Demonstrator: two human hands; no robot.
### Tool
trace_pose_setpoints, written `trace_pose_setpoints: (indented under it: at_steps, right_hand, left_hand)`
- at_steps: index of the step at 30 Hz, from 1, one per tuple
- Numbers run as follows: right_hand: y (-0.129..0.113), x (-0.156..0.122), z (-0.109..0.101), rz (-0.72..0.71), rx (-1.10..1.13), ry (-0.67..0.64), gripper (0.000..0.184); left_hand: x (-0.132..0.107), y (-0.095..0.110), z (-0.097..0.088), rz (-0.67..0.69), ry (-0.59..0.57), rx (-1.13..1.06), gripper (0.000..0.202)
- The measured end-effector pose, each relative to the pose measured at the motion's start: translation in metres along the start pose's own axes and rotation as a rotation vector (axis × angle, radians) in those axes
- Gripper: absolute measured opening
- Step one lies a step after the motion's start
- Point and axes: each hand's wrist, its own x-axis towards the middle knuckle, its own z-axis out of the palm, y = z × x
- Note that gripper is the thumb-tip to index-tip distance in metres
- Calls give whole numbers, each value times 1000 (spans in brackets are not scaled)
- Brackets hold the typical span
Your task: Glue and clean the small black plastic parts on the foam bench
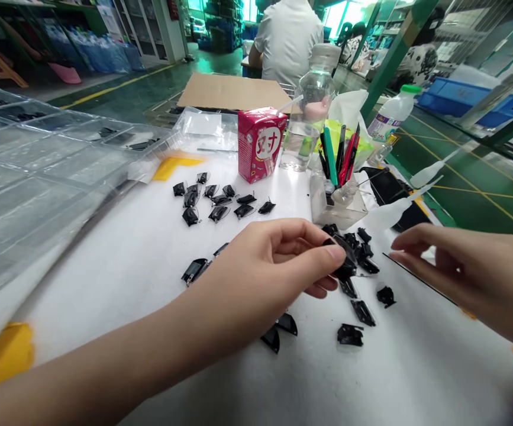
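Pinching a glossy black plastic piece (347, 264) at thumb and fingertips, left hand (283, 260); piece lies left of right hand (464, 266), apart, long axis unclear. Right loosely curled, can't tell if gripping thin black rod (409, 271) beside its fingertips.

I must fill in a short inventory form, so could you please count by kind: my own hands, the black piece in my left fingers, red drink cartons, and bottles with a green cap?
Own hands, left and right: 2
Black piece in the left fingers: 1
Red drink carton: 1
Green-capped bottle: 1
Total: 5
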Motion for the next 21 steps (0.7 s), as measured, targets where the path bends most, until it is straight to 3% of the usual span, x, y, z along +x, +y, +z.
trace_pose_setpoints:
  at_steps: [4, 9, 16, 21]
  right_hand:
    - [2, 5, 5, 65, -156, -209, 9]
    - [-1, 11, 9, 95, -125, -379, 20]
    - [-5, 17, 10, 93, -128, -374, 26]
    - [-5, 19, 5, 112, -107, -261, 14]
  left_hand:
    - [-8, -3, 7, 297, 137, 374, 7]
    - [-11, -9, 10, 498, 139, 561, 12]
    - [-9, -14, 8, 724, 187, 746, 10]
    - [-15, -17, 9, 802, 213, 840, 10]
